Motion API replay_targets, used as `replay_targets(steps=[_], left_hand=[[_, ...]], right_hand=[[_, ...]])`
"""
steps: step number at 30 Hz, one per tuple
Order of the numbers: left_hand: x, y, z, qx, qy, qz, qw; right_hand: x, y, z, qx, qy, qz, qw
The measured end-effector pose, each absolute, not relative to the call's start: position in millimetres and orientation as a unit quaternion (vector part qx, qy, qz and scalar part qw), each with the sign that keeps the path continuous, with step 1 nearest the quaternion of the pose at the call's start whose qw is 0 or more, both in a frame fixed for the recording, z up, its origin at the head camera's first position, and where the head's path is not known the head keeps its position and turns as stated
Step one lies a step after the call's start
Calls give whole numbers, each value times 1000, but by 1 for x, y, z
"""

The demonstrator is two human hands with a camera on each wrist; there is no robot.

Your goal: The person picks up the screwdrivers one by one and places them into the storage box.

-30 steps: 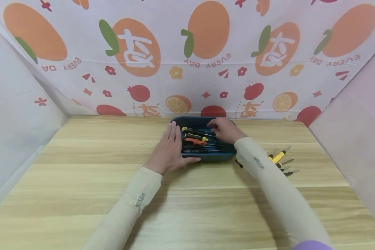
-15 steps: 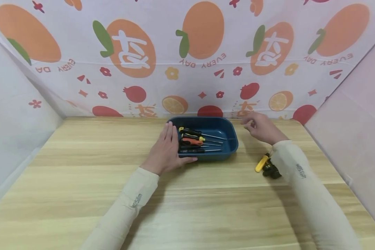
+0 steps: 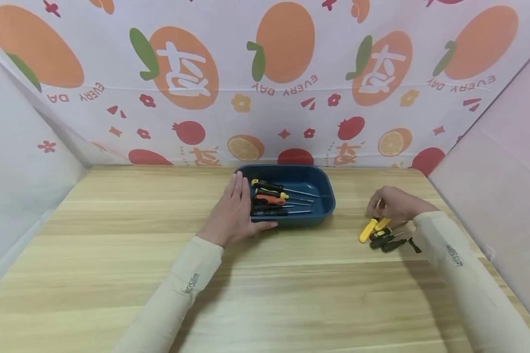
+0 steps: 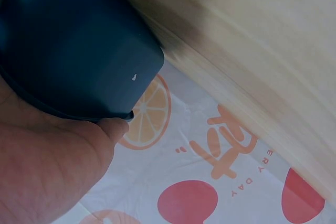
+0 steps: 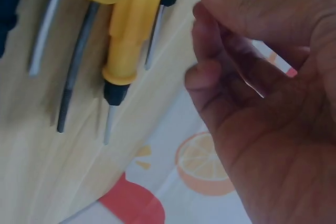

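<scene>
A dark blue bin [image 3: 306,221] stands at the back of the table, with several screwdrivers lying in it, among them an orange-handled screwdriver [image 3: 270,200]. My left hand [image 3: 229,215] rests against the bin's left end, fingers straight along the rim and thumb along the front wall. In the left wrist view a fingertip lies at the rim's corner. Over a small group of screwdrivers to the right hovers my right hand [image 3: 395,202], fingers loosely bent and holding nothing. A yellow screwdriver [image 5: 134,24] lies beside it, with black-handled screwdrivers [image 3: 393,245] nearby.
The wooden table [image 3: 291,304] stretches in front of the bin. A fruit-print cloth [image 3: 287,113] hangs behind the bin, and pale walls close off both sides.
My right hand has left the bin, moving right and then down toward the loose screwdrivers. My left hand keeps its place on the bin; the head view has shifted slightly.
</scene>
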State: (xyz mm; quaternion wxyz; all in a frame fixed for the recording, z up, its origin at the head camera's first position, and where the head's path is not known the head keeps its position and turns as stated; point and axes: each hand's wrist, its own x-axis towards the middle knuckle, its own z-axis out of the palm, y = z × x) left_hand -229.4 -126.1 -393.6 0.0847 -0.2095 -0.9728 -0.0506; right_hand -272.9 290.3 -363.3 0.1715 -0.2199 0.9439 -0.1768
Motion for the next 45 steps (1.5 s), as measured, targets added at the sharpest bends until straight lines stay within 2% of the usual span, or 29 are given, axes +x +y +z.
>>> replay_targets(steps=[4, 7, 18, 24, 38, 45], left_hand=[[-230, -126, -393, -205, -974, -54, 80], [-229, -126, -394, -205, -974, -56, 80], [-232, -124, -393, -212, -971, -67, 85], [-233, -125, -393, -212, -971, -62, 93], [-236, -126, -393, -206, -974, -64, 75], [-237, -127, -393, -206, -973, -63, 77]], right_hand=[[-270, 291, -368, -214, 935, -192, 205], [-269, 291, -369, -218, 932, -197, 211], [-273, 295, -378, -177, 942, -212, 190], [-277, 293, -381, -192, 945, -213, 154], [-286, 289, -386, -195, 947, -202, 154], [-288, 288, -383, -204, 949, -203, 128]])
